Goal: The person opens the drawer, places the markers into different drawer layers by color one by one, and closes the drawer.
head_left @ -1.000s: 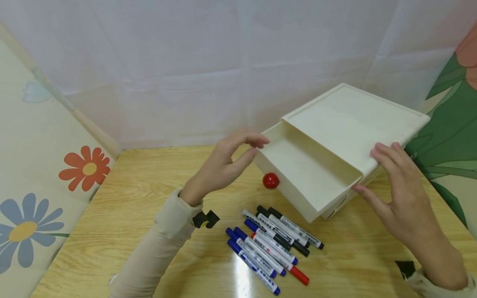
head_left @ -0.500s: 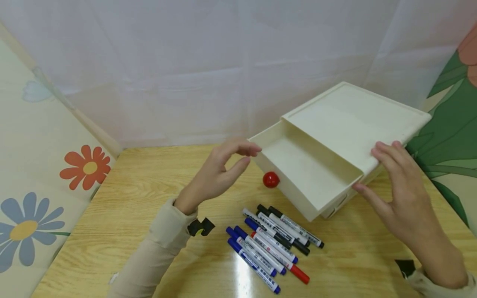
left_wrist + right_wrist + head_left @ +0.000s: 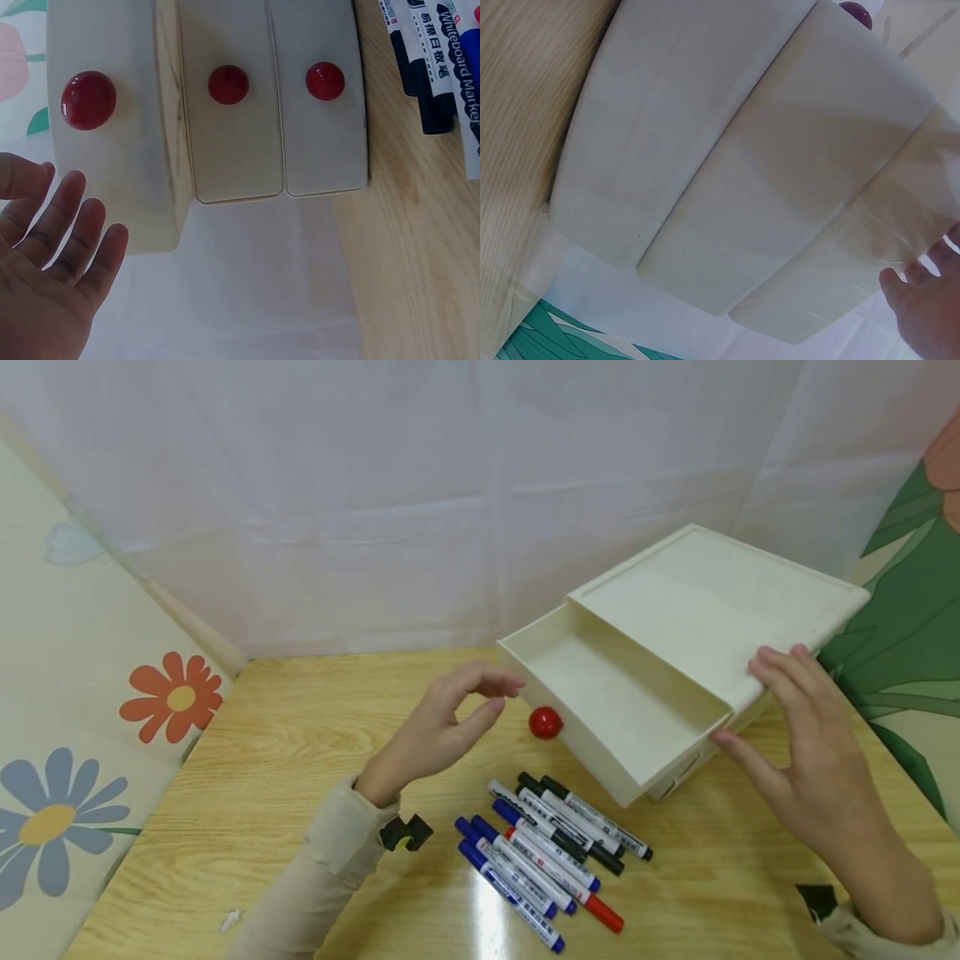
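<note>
A cream drawer cabinet (image 3: pixel 720 597) stands at the right of the table, its top drawer (image 3: pixel 615 693) pulled out and bare inside. The round red knob (image 3: pixel 545 722) sits on that drawer's front. My left hand (image 3: pixel 442 722) hovers just left of the drawer front, fingers loosely bent and holding nothing. In the left wrist view its fingertips are below the top drawer's red knob (image 3: pixel 88 100). My right hand (image 3: pixel 810 760) rests along the cabinet's near top edge, fingers extended on the top and thumb against the side near the front corner.
Several whiteboard markers (image 3: pixel 551 852) with blue, black and red caps lie side by side in front of the cabinet. Two lower drawers with red knobs (image 3: pixel 228 85) are closed. A white cloth (image 3: pixel 360 510) hangs behind the wooden table (image 3: pixel 300 710).
My left hand has drawn back from the corner of the drawer's rim, moving left and then down toward knob height. The right hand, cabinet and markers have stayed put.
</note>
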{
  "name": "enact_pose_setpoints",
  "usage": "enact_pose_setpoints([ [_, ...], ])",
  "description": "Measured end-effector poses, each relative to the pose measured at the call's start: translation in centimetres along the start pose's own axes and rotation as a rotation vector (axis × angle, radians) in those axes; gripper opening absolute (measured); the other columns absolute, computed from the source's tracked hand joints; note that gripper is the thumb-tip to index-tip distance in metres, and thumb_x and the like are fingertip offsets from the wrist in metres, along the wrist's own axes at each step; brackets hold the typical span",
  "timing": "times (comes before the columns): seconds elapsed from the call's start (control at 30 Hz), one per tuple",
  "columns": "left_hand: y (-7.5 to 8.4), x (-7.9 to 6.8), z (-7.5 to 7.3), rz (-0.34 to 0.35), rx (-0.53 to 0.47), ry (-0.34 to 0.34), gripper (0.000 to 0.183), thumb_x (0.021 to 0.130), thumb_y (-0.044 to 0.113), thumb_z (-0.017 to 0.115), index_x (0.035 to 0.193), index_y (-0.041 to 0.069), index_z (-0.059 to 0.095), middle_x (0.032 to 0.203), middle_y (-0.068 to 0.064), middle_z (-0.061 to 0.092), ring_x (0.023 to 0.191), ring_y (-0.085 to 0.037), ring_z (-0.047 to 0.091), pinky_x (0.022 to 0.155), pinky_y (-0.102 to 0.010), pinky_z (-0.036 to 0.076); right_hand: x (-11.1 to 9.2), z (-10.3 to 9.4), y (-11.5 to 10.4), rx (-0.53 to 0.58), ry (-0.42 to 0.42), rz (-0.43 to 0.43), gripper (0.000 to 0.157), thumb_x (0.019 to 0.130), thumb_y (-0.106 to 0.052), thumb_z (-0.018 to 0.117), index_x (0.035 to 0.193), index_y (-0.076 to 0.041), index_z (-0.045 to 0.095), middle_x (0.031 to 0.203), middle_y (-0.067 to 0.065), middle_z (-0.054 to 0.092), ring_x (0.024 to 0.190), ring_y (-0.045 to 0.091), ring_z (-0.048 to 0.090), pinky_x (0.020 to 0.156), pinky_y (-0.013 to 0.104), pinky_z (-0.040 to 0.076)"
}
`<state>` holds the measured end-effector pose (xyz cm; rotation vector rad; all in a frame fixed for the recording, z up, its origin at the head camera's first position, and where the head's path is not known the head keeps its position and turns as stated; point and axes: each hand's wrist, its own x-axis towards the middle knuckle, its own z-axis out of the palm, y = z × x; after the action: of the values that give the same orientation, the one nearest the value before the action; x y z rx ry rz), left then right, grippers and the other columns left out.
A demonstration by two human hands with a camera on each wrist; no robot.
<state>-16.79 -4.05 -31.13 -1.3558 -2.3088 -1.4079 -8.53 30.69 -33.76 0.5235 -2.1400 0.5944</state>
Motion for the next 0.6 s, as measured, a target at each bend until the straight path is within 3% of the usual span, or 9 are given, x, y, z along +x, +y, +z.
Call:
enact_pose_setpoints([
  [0.6,-1.3,-1.1,1.3,-0.126,-0.058,-0.047,0.025,0.097,-0.001,0.054,0.121,0.000,0.061,0.117,-0.013,0.068,0.108,-0.023,0.065,0.092,-0.032,0.057,0.1,0.1,-0.1,0.006,0.013,-0.004,0.089,0.094,-0.063,0.048,0.130,0.017,0.049,0.133,0.037,0.049,0.145,0.038,0.034,0.126,0.039,0.021],
])
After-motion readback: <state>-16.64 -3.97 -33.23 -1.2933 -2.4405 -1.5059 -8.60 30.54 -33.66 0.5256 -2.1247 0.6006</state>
